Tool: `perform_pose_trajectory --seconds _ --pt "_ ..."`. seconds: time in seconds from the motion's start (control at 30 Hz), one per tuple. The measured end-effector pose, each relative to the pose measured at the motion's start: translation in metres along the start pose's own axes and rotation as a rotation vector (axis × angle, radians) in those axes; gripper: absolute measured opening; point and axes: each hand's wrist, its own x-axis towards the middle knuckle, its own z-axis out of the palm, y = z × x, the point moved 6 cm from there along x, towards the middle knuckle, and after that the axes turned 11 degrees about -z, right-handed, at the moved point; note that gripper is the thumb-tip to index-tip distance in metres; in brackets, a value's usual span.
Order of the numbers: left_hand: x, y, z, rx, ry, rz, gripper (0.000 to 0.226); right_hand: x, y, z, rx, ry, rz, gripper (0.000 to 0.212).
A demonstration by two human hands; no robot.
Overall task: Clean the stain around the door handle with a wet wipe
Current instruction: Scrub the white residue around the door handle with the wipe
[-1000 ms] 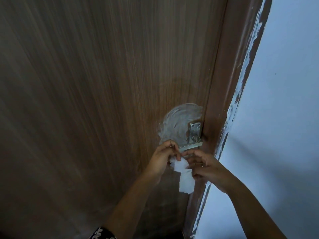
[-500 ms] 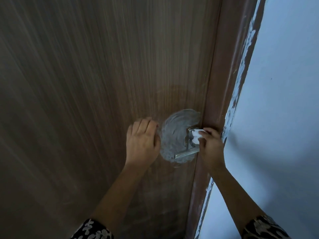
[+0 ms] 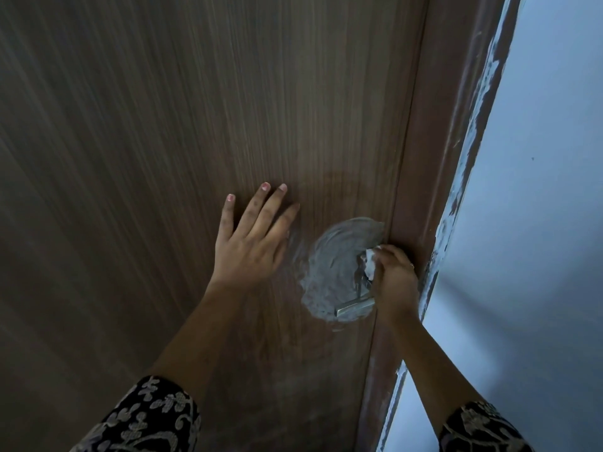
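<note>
A whitish, smeared stain (image 3: 332, 265) covers the brown wooden door (image 3: 195, 125) around the metal door handle (image 3: 355, 306). My right hand (image 3: 393, 278) is closed on a bunched white wet wipe (image 3: 371, 261) and presses it against the handle's metal plate at the stain's right edge. My left hand (image 3: 253, 243) lies flat on the door just left of the stain, fingers spread and holding nothing.
The reddish-brown door frame (image 3: 421, 190) runs right of the handle, with flaking white paint along its edge (image 3: 470, 132). A pale blue wall (image 3: 528, 256) fills the right side. Patterned dark sleeves (image 3: 153, 419) cover both forearms near the bottom.
A second ago both hands held the wipe below the handle. The right hand then carried it to the handle plate. The left hand moved onto the door and has now opened flat.
</note>
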Motion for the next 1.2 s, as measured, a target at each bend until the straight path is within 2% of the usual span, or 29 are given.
perform_pose_trajectory --seconds 0.1,0.17,0.23,0.33,0.4,0.47,0.5,0.53,0.6,0.67,0.7,0.73,0.8,0.83,0.9,0.97,1.07,1.2 --pt "-0.002 0.001 0.003 0.024 0.06 0.022 0.044 -0.005 -0.012 0.007 -0.011 -0.051 -0.112 0.036" --pt "-0.003 0.001 0.003 0.027 0.077 0.028 0.044 -0.007 -0.007 0.009 0.016 -0.103 -0.093 0.036" --pt "-0.003 0.002 0.003 0.036 0.095 0.038 0.044 -0.004 0.003 0.007 -0.001 -0.072 -0.049 0.034" --pt "-0.004 0.003 0.004 0.036 0.115 0.052 0.044 -0.008 0.002 0.009 -0.068 -0.045 -0.105 0.034" --pt "-0.004 0.003 0.004 0.035 0.126 0.053 0.044 -0.015 0.001 0.019 -0.026 -0.097 -0.141 0.027" --pt "-0.005 0.003 0.004 0.031 0.132 0.054 0.044 -0.016 0.004 0.015 -0.103 -0.055 -0.118 0.016" --pt "-0.005 0.003 0.004 0.032 0.135 0.055 0.044 -0.015 0.008 0.01 -0.094 -0.011 -0.092 0.017" --pt "-0.006 0.003 0.004 0.033 0.138 0.057 0.044 -0.015 0.011 0.007 -0.107 0.045 -0.096 0.027" --pt "-0.007 0.004 0.004 0.034 0.139 0.061 0.043 -0.015 0.009 0.008 -0.121 0.042 -0.068 0.054" --pt "-0.008 0.005 0.005 0.036 0.146 0.057 0.043 -0.018 -0.002 0.008 -0.133 0.018 -0.07 0.066" --pt "-0.008 0.005 0.005 0.032 0.15 0.053 0.043 -0.023 -0.005 0.008 -0.13 0.014 -0.074 0.063" --pt "-0.008 0.006 0.006 0.027 0.151 0.049 0.044 -0.025 -0.006 0.006 -0.126 0.024 -0.071 0.051" --pt "-0.009 0.006 0.007 0.026 0.154 0.044 0.044 -0.026 0.002 0.001 -0.103 0.044 0.037 0.015" --pt "-0.009 0.006 0.007 0.027 0.153 0.044 0.044 -0.025 0.006 0.001 -0.094 0.057 0.106 0.009" --pt "-0.009 0.005 0.007 0.024 0.149 0.046 0.045 -0.023 0.007 0.002 -0.083 0.05 0.179 0.016" --pt "-0.009 0.005 0.007 0.026 0.149 0.044 0.046 -0.023 0.001 0.004 -0.096 0.047 0.134 0.02" --pt "-0.01 0.005 0.008 0.025 0.154 0.041 0.045 -0.025 -0.005 0.003 -0.107 0.032 0.074 0.014" --pt "-0.009 0.005 0.007 0.025 0.156 0.047 0.043 -0.013 -0.001 -0.003 -0.087 0.038 0.232 0.02"
